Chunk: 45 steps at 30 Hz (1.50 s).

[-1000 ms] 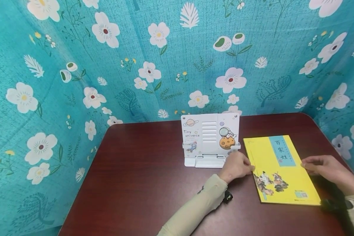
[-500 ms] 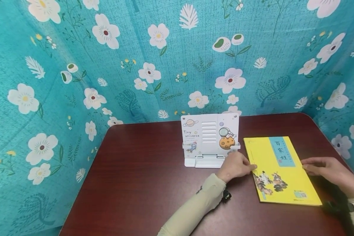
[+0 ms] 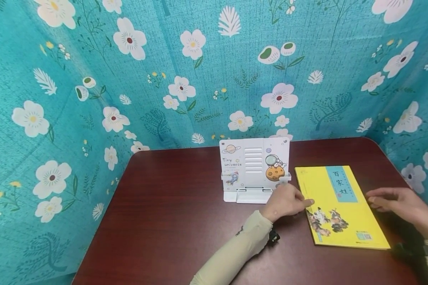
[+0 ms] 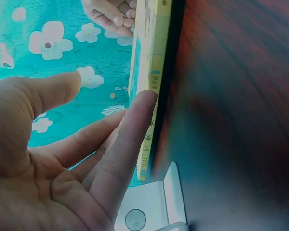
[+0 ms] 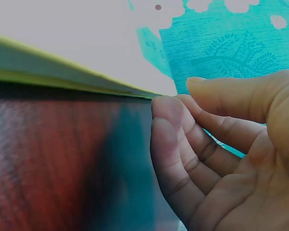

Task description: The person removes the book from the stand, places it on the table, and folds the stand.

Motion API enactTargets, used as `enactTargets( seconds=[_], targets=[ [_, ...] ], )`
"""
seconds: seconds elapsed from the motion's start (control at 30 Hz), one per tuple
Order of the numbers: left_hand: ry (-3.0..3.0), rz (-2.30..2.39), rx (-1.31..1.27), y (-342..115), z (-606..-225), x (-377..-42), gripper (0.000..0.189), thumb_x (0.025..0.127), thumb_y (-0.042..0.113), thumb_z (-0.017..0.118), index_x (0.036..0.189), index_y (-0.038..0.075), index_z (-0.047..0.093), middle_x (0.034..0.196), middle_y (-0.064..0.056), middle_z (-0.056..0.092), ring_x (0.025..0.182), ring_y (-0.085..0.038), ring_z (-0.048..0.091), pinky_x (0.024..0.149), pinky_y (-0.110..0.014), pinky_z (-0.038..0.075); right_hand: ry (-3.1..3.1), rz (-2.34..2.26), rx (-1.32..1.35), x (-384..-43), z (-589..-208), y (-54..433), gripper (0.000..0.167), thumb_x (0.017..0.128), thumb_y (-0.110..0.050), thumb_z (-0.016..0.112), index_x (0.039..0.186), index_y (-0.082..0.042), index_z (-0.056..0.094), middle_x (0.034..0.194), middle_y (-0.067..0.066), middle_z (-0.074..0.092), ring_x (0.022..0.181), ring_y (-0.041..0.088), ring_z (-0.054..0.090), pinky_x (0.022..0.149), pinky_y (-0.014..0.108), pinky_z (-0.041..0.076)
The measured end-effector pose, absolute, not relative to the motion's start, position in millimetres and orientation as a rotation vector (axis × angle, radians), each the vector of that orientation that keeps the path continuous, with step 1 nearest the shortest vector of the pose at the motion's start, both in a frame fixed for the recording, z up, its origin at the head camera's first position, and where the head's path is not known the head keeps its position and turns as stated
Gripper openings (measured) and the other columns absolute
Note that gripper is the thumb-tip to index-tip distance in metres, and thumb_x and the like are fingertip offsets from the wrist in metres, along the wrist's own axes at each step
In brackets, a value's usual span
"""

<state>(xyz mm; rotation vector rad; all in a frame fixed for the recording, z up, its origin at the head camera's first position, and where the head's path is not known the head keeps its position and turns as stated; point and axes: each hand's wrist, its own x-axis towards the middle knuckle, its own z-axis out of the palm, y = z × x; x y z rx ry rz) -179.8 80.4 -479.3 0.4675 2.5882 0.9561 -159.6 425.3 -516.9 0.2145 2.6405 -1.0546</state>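
A yellow book with a blue title panel lies flat on the right part of the table. My left hand is at its spine side; in the left wrist view the fingertips meet the spine while the thumb stands apart from them. On the opposite side my right hand is beside the page edge. The right wrist view shows bent fingertips at that edge, with the thumb raised clear of the cover. Neither hand pinches the book.
A white book stand with space drawings stands upright at the back, just left of the book and close to my left hand. The dark red table is bordered by a teal flowered curtain behind and at both sides.
My left thumb reaches slightly farther over the book's left edge. My right hand has shifted a little to the right. The book stays almost where it was.
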Motion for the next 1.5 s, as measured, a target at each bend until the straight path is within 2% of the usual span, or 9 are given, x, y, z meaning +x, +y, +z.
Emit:
enactTargets(
  seconds=[0.2,0.3,0.4,0.53,0.63,0.73,1.0,1.23,1.5],
  targets=[
    [2.586,0.973,0.474,77,-475,-179,0.03,0.095,0.043,0.075,0.077,0.02,0.081,0.048,0.007,0.061,0.04,-0.004,0.051,0.042,-0.02,0.037,2.731,-1.093,0.164,-160,-506,407,0.058,0.106,-0.032,0.061,0.135,0.018,0.054,0.123,0.04,0.065,0.078,0.001,0.067,0.064,0.025,0.058],
    [2.583,0.993,0.498,73,-472,-180,0.03,0.095,0.044,0.074,0.079,0.02,0.081,0.047,0.009,0.057,0.041,-0.004,0.051,0.043,-0.02,0.038,2.745,-1.144,0.143,-160,-495,390,0.056,0.106,-0.032,0.062,0.135,0.015,0.055,0.121,0.036,0.068,0.077,-0.002,0.067,0.064,0.023,0.058],
    [2.597,1.005,0.545,69,-469,-180,0.027,0.095,0.045,0.074,0.086,0.022,0.083,0.053,0.015,0.058,0.045,-0.001,0.051,0.044,-0.019,0.041,2.755,-1.202,0.126,-161,-483,374,0.054,0.103,-0.032,0.065,0.134,0.011,0.058,0.107,0.018,0.077,0.076,0.001,0.069,0.064,0.02,0.057],
    [2.615,1.026,0.604,64,-463,-177,0.024,0.095,0.046,0.074,0.097,0.024,0.084,0.07,0.02,0.068,0.053,0.003,0.054,0.05,-0.016,0.045,2.776,-1.276,0.084,-161,-473,358,0.05,0.101,-0.031,0.069,0.133,0.006,0.061,0.096,-0.014,0.076,0.077,0.001,0.071,0.066,0.016,0.055],
    [2.629,1.039,0.619,60,-460,-172,0.024,0.094,0.046,0.074,0.102,0.026,0.084,0.081,0.019,0.074,0.061,0.007,0.056,0.056,-0.013,0.046,2.791,-1.353,0.014,-157,-471,349,0.043,0.101,-0.028,0.07,0.13,0.004,0.064,0.094,-0.024,0.073,0.08,0.0,0.072,0.067,0.015,0.055],
    [2.655,1.07,0.633,56,-458,-168,0.024,0.094,0.044,0.075,0.106,0.025,0.083,0.09,0.018,0.077,0.067,0.012,0.057,0.061,-0.009,0.046,2.789,-1.433,-0.066,-156,-469,340,0.034,0.102,-0.022,0.068,0.127,0.001,0.065,0.095,-0.029,0.071,0.082,-0.001,0.073,0.069,0.016,0.056],
    [2.639,1.373,0.665,33,-454,-173,0.019,0.096,0.029,0.075,0.109,0.018,0.082,0.093,0.008,0.08,0.071,0.017,0.061,0.067,-0.005,0.049,2.795,-1.43,-0.096,-163,-453,312,0.035,0.102,-0.028,0.068,0.128,-0.005,0.066,0.094,-0.024,0.072,0.083,-0.002,0.072,0.07,0.017,0.057],
    [2.619,1.604,0.663,8,-445,-180,0.02,0.096,0.02,0.074,0.111,0.009,0.081,0.106,-0.001,0.082,0.08,0.007,0.072,0.073,-0.008,0.055,2.827,-1.454,-0.176,-172,-438,294,0.031,0.101,-0.027,0.07,0.125,-0.008,0.069,0.094,-0.014,0.076,0.081,0.002,0.072,0.072,0.015,0.055],
    [2.66,1.752,0.603,-21,-439,-192,0.021,0.095,0.017,0.074,0.111,0.005,0.08,0.097,-0.008,0.083,0.083,-0.003,0.077,0.074,-0.013,0.058,2.805,-1.525,-0.236,-182,-431,279,0.028,0.101,-0.023,0.07,0.124,-0.007,0.069,0.094,-0.021,0.073,0.081,0.003,0.071,0.073,0.016,0.055]
  ],
)
